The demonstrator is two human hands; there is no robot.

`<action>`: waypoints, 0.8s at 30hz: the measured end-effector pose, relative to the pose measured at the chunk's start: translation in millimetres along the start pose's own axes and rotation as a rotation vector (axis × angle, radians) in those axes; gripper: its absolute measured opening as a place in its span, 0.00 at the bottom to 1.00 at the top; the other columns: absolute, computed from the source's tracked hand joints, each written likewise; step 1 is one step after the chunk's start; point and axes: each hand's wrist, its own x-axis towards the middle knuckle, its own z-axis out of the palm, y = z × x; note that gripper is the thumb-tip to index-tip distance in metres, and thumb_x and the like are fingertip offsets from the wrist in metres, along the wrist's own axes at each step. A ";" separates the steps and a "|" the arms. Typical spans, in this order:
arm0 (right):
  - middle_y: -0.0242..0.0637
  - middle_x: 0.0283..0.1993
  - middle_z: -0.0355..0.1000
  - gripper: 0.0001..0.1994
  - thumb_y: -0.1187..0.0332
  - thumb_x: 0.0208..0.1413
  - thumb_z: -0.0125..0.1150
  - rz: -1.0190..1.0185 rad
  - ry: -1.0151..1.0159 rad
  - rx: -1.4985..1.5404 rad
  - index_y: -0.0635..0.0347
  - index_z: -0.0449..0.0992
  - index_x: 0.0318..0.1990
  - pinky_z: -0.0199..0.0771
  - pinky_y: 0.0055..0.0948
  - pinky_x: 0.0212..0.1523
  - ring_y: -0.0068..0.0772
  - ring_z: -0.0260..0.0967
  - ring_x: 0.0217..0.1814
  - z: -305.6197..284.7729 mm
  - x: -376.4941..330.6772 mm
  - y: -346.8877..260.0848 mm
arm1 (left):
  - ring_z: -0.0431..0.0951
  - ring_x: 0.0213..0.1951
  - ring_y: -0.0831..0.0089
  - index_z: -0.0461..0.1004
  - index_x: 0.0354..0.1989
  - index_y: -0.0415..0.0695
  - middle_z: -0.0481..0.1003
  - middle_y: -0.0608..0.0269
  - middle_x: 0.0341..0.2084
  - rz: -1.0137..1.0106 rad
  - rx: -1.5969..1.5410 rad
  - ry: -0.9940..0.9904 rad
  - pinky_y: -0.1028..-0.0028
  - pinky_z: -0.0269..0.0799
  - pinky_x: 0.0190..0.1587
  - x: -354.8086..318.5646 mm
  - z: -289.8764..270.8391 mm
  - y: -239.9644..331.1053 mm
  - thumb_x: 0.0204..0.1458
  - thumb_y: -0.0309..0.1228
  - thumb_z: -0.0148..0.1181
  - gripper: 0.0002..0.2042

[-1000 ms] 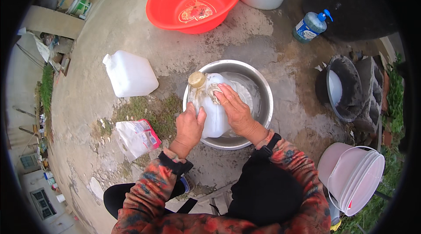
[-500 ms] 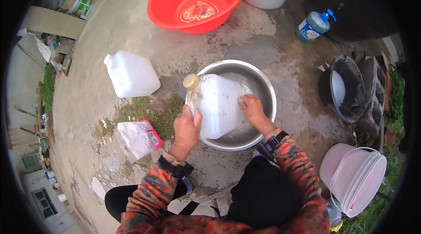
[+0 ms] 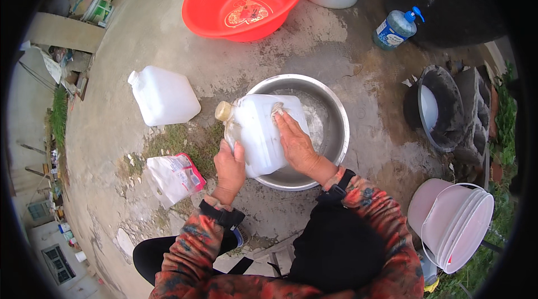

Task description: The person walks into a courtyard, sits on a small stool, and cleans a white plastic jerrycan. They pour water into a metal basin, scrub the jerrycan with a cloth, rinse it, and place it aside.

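Note:
A white translucent plastic jug [image 3: 263,136] with a yellowish cap [image 3: 223,111] lies tilted over a wide metal basin [image 3: 343,131]. My left hand [image 3: 230,167] grips it near the handle, thumb up, on the capped side. Fingers of my right hand [image 3: 298,145] stretch along the upper face of the jug, pressing a small pale wad, seemingly a wet cloth [image 3: 278,109], against it. The cloth is mostly covered by the fingertips. Some water shows in the basin, beside the jug.
Another white jug [image 3: 164,97] and a plastic bag [image 3: 175,178] lie to the left. A red basin [image 3: 241,2] stands beyond, near a pump bottle [image 3: 396,29]. On the right are a black bucket [image 3: 448,114] and a pink bucket [image 3: 431,209].
My right hand has moved left from the jug's right end onto its upper face, taking the cloth along. The jug has shifted slightly left with my left hand still gripping it.

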 end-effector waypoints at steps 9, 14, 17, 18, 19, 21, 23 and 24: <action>0.56 0.68 0.55 0.27 0.78 0.57 0.48 0.001 -0.091 -0.132 0.66 0.58 0.66 0.62 0.38 0.68 0.53 0.55 0.71 -10.2 -3.8 -8.9 | 0.79 0.31 0.44 0.72 0.42 0.35 0.77 0.42 0.27 -0.051 0.002 0.026 0.57 0.73 0.35 1.9 -0.8 -11.5 0.59 0.36 0.50 0.14; 0.56 0.68 0.56 0.28 0.82 0.53 0.51 -0.274 -0.106 -0.062 0.65 0.61 0.65 0.63 0.38 0.67 0.53 0.57 0.70 -15.3 -16.3 -10.7 | 0.79 0.30 0.45 0.72 0.42 0.35 0.77 0.42 0.26 -0.095 -0.040 0.010 0.57 0.73 0.34 4.5 -2.5 -14.8 0.60 0.36 0.51 0.14; 0.55 0.69 0.56 0.28 0.79 0.53 0.52 -0.199 -0.057 -0.153 0.66 0.61 0.65 0.63 0.38 0.68 0.51 0.56 0.71 -16.5 -13.1 -7.9 | 0.79 0.30 0.45 0.72 0.41 0.35 0.76 0.42 0.26 -0.107 -0.075 0.003 0.56 0.73 0.34 5.1 0.4 -18.4 0.59 0.37 0.52 0.14; 0.55 0.68 0.56 0.28 0.79 0.53 0.52 -0.266 -0.111 -0.166 0.66 0.61 0.65 0.63 0.38 0.68 0.51 0.56 0.71 -15.1 -17.5 -10.0 | 0.79 0.29 0.45 0.72 0.41 0.35 0.76 0.42 0.25 -0.091 -0.054 0.021 0.56 0.73 0.34 5.5 -0.5 -20.3 0.59 0.37 0.52 0.14; 0.56 0.68 0.56 0.28 0.80 0.53 0.52 -0.294 -0.192 -0.182 0.66 0.61 0.65 0.63 0.37 0.68 0.51 0.56 0.71 -13.6 -21.8 -11.3 | 0.78 0.29 0.45 0.71 0.41 0.36 0.76 0.42 0.25 -0.080 -0.042 0.019 0.56 0.73 0.34 5.8 -1.4 -21.9 0.59 0.37 0.52 0.14; 0.56 0.68 0.56 0.30 0.81 0.51 0.51 -0.337 -0.170 -0.140 0.66 0.61 0.65 0.63 0.37 0.68 0.51 0.56 0.71 -9.9 -29.9 -6.0 | 0.78 0.29 0.45 0.71 0.41 0.36 0.76 0.42 0.25 -0.074 -0.033 0.011 0.56 0.73 0.33 6.5 -2.1 -24.1 0.59 0.37 0.52 0.14; 0.55 0.67 0.57 0.30 0.81 0.51 0.52 -0.283 -0.132 -0.210 0.66 0.61 0.65 0.64 0.38 0.67 0.51 0.56 0.71 -6.0 -22.6 16.0 | 0.78 0.28 0.44 0.71 0.41 0.36 0.76 0.42 0.24 -0.120 -0.036 -0.007 0.56 0.73 0.33 9.9 -3.6 -23.4 0.59 0.37 0.52 0.14; 0.55 0.66 0.58 0.27 0.81 0.50 0.52 -0.220 -0.015 -0.174 0.68 0.63 0.62 0.66 0.38 0.65 0.51 0.59 0.68 -2.9 -20.1 29.6 | 0.78 0.28 0.44 0.71 0.40 0.36 0.76 0.42 0.24 -0.059 -0.039 0.006 0.56 0.73 0.33 10.1 -5.0 -21.6 0.59 0.37 0.52 0.14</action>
